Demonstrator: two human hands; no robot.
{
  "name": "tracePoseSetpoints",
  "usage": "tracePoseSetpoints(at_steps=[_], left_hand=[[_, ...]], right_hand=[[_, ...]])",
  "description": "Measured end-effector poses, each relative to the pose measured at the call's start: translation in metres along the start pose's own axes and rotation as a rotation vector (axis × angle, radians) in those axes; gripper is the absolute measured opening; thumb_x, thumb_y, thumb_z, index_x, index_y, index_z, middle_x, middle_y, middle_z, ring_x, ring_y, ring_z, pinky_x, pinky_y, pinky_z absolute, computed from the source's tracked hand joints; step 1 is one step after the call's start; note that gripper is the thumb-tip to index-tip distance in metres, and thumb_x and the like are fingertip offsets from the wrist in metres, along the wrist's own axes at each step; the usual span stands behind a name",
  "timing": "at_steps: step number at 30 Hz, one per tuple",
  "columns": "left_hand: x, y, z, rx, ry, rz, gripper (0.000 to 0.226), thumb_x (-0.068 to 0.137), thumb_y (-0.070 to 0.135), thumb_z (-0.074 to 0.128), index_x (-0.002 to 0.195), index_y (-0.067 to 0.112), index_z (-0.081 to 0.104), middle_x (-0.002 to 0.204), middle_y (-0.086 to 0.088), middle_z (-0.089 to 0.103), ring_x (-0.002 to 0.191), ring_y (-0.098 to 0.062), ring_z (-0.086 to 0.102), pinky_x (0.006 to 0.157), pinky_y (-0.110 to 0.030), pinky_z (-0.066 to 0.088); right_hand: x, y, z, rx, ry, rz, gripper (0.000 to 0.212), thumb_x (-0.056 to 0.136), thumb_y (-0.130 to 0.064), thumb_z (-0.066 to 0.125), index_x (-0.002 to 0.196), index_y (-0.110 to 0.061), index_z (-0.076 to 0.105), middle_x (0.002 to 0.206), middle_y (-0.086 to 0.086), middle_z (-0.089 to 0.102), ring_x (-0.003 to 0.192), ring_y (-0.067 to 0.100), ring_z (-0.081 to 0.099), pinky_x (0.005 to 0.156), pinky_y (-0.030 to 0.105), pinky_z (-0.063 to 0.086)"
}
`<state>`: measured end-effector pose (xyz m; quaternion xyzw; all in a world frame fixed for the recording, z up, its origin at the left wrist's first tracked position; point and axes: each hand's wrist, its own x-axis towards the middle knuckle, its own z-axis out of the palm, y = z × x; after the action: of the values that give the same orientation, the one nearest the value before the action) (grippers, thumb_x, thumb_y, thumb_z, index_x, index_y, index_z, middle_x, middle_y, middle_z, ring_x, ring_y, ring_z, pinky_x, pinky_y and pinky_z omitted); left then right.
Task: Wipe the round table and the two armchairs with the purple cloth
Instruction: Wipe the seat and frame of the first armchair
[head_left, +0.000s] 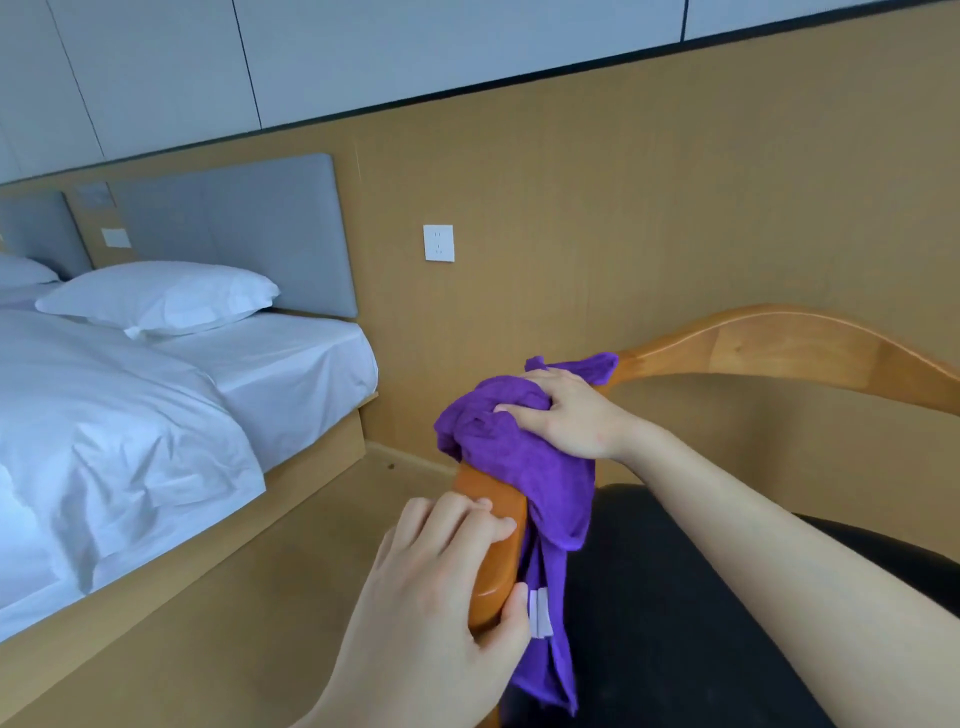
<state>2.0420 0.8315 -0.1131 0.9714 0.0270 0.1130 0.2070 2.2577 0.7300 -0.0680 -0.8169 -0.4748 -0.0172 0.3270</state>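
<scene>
Cloth, the purple cloth (511, 457), lies bunched over the wooden armrest (493, 540) of the armchair (779, 343), with a long tail hanging down the inner side past a white label (537, 610) whose print is too small to read. The right hand (563, 415) presses down on the bunched part, its fingers spread and bent over the fabric; the thumb is hidden beneath the palm, so how firmly it grips cannot be told. The left hand (441, 587) holds the near end of the armrest, fingers curled over the top and the thumb against the inner edge, beside the hanging cloth. The stretch of armrest under the cloth is hidden. The chair's curved wooden back runs off the right edge, and its dark seat (675, 597) is cut off by the bottom edge and partly covered by the right forearm. To the left, a bed (130, 415) with white sheets and a pillow (161, 296) is cut by the left edge. A white wall socket (438, 242) sits on the wood panelling.
</scene>
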Motion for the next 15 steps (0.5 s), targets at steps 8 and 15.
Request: tracePoseSetpoints(at_steps=[8,15], left_hand=[[0.012,-0.011,-0.009,0.061,0.426,0.218,0.017,0.079,0.054,0.061,0.084,0.045,0.048,0.096,0.026,0.046,0.099,-0.004,0.05,0.065,-0.015,0.039],[0.033,-0.013,-0.008,0.0,0.431,0.276,0.022,0.075,0.029,0.057,0.083,0.043,0.042,0.096,0.025,0.047,0.099,-0.006,0.05,0.071,-0.017,0.039]], right_hand=[[0.013,0.008,0.004,0.036,0.193,0.206,0.029,0.094,-0.036,0.06,0.066,-0.036,0.051,0.084,-0.012,0.055,0.115,0.031,0.051,0.113,0.05,0.029],[-0.021,-0.02,0.016,0.114,0.052,-0.063,0.02,0.096,-0.031,0.064,0.113,-0.026,0.072,0.115,-0.005,0.07,0.125,0.022,0.052,0.115,0.045,0.029]])
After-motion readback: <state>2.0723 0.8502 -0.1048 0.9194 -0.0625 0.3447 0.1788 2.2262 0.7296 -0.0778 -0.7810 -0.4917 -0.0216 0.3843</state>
